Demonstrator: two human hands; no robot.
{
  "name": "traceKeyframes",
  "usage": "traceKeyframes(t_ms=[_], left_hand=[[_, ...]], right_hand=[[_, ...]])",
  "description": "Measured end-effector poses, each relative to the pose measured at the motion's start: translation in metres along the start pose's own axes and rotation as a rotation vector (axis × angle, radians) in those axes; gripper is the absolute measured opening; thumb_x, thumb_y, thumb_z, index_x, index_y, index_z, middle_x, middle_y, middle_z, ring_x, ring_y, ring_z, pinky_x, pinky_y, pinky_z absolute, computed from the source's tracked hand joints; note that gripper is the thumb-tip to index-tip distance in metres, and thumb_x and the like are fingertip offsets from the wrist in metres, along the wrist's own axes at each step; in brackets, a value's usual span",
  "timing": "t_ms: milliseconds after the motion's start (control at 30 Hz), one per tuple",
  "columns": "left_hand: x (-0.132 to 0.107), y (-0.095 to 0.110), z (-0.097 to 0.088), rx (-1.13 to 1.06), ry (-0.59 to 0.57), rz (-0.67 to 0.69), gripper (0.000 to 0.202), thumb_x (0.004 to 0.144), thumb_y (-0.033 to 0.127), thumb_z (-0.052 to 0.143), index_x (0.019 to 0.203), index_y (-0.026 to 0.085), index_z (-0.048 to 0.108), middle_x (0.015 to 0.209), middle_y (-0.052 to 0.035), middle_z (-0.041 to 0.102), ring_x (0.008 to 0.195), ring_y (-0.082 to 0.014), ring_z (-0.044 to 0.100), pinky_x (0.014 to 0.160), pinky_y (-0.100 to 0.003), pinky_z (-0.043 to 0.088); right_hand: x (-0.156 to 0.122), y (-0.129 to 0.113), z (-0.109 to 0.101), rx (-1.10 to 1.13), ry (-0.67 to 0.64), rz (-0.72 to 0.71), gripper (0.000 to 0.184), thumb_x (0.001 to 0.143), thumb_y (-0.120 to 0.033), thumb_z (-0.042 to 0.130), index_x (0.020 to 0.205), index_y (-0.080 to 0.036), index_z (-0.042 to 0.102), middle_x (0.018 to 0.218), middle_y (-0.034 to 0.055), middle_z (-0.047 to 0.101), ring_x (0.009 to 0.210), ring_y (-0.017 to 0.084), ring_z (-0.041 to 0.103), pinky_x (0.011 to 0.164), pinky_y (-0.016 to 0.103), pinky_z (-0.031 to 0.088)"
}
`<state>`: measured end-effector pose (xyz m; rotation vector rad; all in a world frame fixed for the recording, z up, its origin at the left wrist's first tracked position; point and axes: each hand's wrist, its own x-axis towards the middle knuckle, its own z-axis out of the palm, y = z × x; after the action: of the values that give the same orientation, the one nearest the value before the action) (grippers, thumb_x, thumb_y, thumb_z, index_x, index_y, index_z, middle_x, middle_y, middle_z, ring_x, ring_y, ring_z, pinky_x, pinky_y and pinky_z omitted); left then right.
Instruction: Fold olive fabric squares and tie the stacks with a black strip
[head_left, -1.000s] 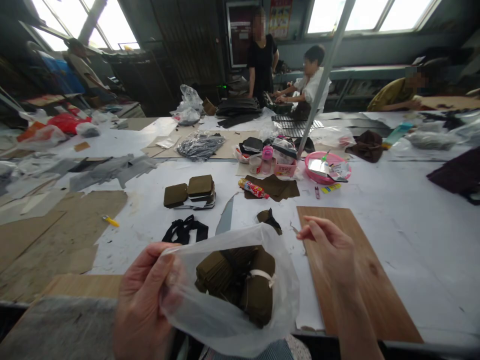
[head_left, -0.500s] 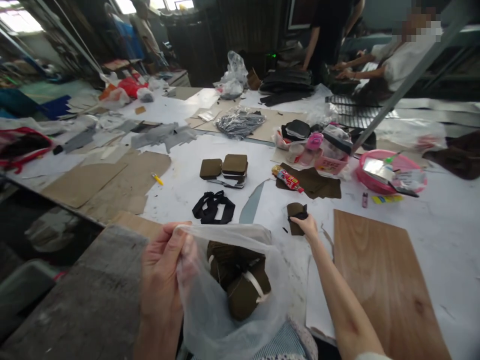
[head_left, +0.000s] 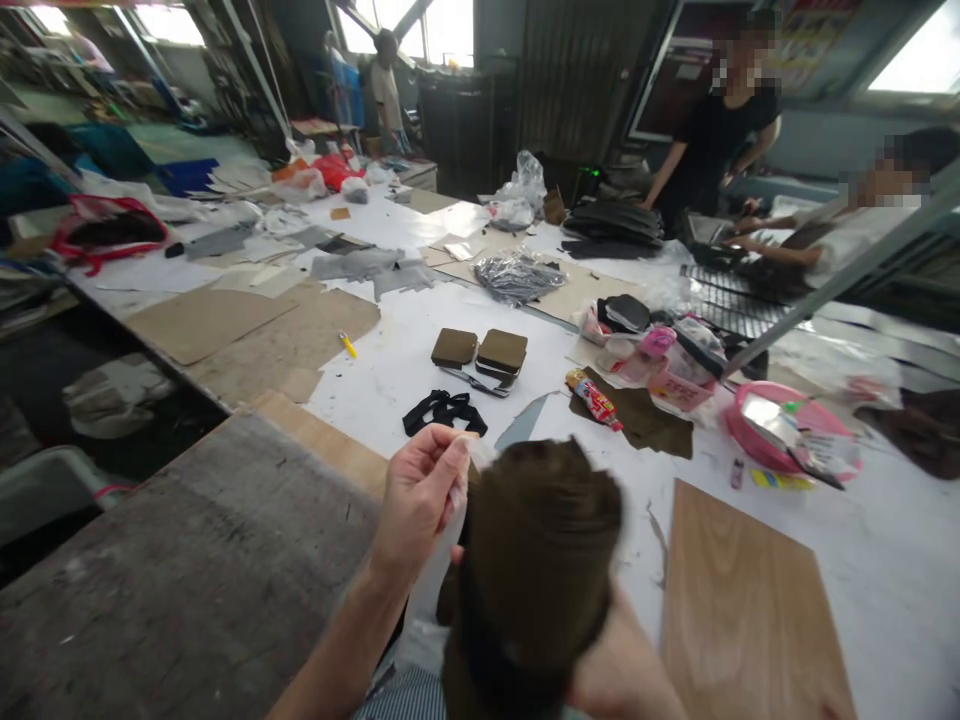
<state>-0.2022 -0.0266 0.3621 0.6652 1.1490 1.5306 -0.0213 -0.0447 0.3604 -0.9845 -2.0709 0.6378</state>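
Note:
My left hand (head_left: 427, 490) pinches the rim of a translucent plastic bag (head_left: 433, 590). A thick bundle of dark olive-brown fabric pieces (head_left: 536, 560) is held up close to the camera, slightly blurred. My right hand (head_left: 619, 655) is wrapped round it from the right and below; most of its fingers are hidden behind the bundle. Beyond my hands lie a black strap (head_left: 457, 408) in loops and two small stacks, a left brown stack (head_left: 454, 346) and a right brown stack (head_left: 502, 350).
To the right are a wooden board (head_left: 750, 600), a pink basin (head_left: 757, 440), brown cloth (head_left: 656, 420) with a red-yellow tube (head_left: 594, 398) on it, and a slanting metal pole (head_left: 825, 280). A yellow cutter (head_left: 347, 344) lies left. Two co-workers handle black material at the far right.
My right hand has come back from the table and now holds up the brown bundle, which was inside the bag. My left hand has moved right with the bag's rim. The view has shifted.

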Motion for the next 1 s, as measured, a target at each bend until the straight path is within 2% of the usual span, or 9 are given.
traceKeyframes(t_ms=[100, 200, 333, 467, 633, 700, 800, 900, 1000], left_hand=[[0.006, 0.004, -0.017, 0.047, 0.030, 0.065, 0.023, 0.081, 0.036, 0.070, 0.085, 0.015, 0.061, 0.061, 0.0042, 0.055, 0.049, -0.0046, 0.048, 0.047, -0.013, 0.040], [0.008, 0.008, -0.033, 0.186, 0.001, 0.099, 0.022, 0.084, 0.037, 0.067, 0.090, 0.015, 0.063, 0.050, 0.0080, 0.045, 0.039, -0.0028, 0.035, 0.038, -0.013, 0.027], [0.007, 0.017, -0.041, 0.416, -0.036, 0.177, 0.021, 0.084, 0.035, 0.066, 0.090, 0.015, 0.067, 0.067, 0.0005, 0.062, 0.055, -0.0074, 0.052, 0.050, -0.015, 0.039], [0.008, 0.023, -0.042, 0.484, -0.056, 0.206, 0.021, 0.085, 0.035, 0.065, 0.090, 0.015, 0.069, 0.071, -0.0013, 0.064, 0.059, -0.0090, 0.053, 0.052, -0.017, 0.040], [0.017, 0.021, -0.046, 0.410, -0.003, 0.180, 0.023, 0.084, 0.037, 0.066, 0.089, 0.015, 0.068, 0.063, 0.0013, 0.059, 0.050, -0.0068, 0.046, 0.046, -0.016, 0.035], [0.020, 0.017, -0.046, 0.361, 0.029, 0.160, 0.023, 0.083, 0.038, 0.066, 0.088, 0.015, 0.067, 0.058, 0.0028, 0.056, 0.047, -0.0059, 0.043, 0.043, -0.016, 0.032], [0.020, 0.009, -0.042, 0.305, 0.042, 0.128, 0.024, 0.083, 0.039, 0.067, 0.086, 0.015, 0.066, 0.055, 0.0037, 0.052, 0.044, -0.0055, 0.040, 0.042, -0.016, 0.030], [0.020, 0.007, -0.039, 0.306, 0.046, 0.137, 0.024, 0.082, 0.038, 0.067, 0.086, 0.014, 0.066, 0.054, 0.0040, 0.050, 0.044, -0.0053, 0.040, 0.042, -0.016, 0.030], [0.021, 0.015, -0.039, 0.298, 0.058, 0.148, 0.023, 0.082, 0.037, 0.068, 0.086, 0.015, 0.065, 0.050, 0.0055, 0.046, 0.042, -0.0047, 0.037, 0.040, -0.015, 0.028]], right_hand=[[0.002, 0.008, 0.038, 0.080, -0.075, 0.012, 0.066, 0.087, -0.033, 0.059, 0.146, -0.022, 0.032, 0.126, 0.0115, 0.061, 0.111, 0.024, 0.062, 0.092, 0.039, 0.054], [0.001, 0.027, 0.046, -0.101, -0.194, -0.049, 0.071, 0.081, -0.013, 0.056, 0.146, -0.029, 0.034, 0.142, 0.0092, 0.049, 0.131, 0.028, 0.046, 0.107, 0.049, 0.042], [0.007, 0.037, 0.042, -0.455, -0.358, -0.023, 0.077, 0.076, -0.006, 0.058, 0.147, -0.028, 0.036, 0.127, 0.0136, 0.059, 0.114, 0.033, 0.059, 0.090, 0.049, 0.054], [0.022, 0.032, 0.035, -0.540, -0.386, -0.016, 0.078, 0.074, -0.018, 0.072, 0.145, -0.024, 0.039, 0.120, 0.0161, 0.063, 0.105, 0.035, 0.064, 0.081, 0.049, 0.058], [0.010, 0.039, 0.002, -0.436, -0.453, -0.370, 0.082, 0.070, -0.054, 0.076, 0.137, -0.016, 0.048, 0.139, 0.0210, 0.050, 0.125, 0.038, 0.051, 0.091, 0.049, 0.055], [-0.001, 0.047, -0.007, -0.463, -0.466, -0.499, 0.060, 0.074, -0.047, 0.075, 0.122, -0.015, 0.057, 0.134, 0.0194, 0.055, 0.124, 0.037, 0.052, 0.097, 0.050, 0.051], [-0.008, 0.056, -0.010, -0.471, -0.490, -0.561, 0.011, 0.089, -0.013, 0.056, 0.095, -0.020, 0.062, 0.101, 0.0056, 0.068, 0.107, 0.022, 0.062, 0.110, 0.046, 0.041], [-0.001, 0.060, -0.009, -0.434, -0.502, -0.583, 0.024, 0.091, -0.006, 0.044, 0.079, -0.022, 0.056, 0.069, -0.0036, 0.058, 0.073, 0.013, 0.061, 0.113, 0.041, 0.037], [0.013, 0.057, -0.015, -0.372, -0.437, -0.590, 0.017, 0.090, -0.011, 0.050, 0.078, -0.022, 0.055, 0.061, -0.0065, 0.050, 0.060, 0.010, 0.054, 0.108, 0.039, 0.040]])
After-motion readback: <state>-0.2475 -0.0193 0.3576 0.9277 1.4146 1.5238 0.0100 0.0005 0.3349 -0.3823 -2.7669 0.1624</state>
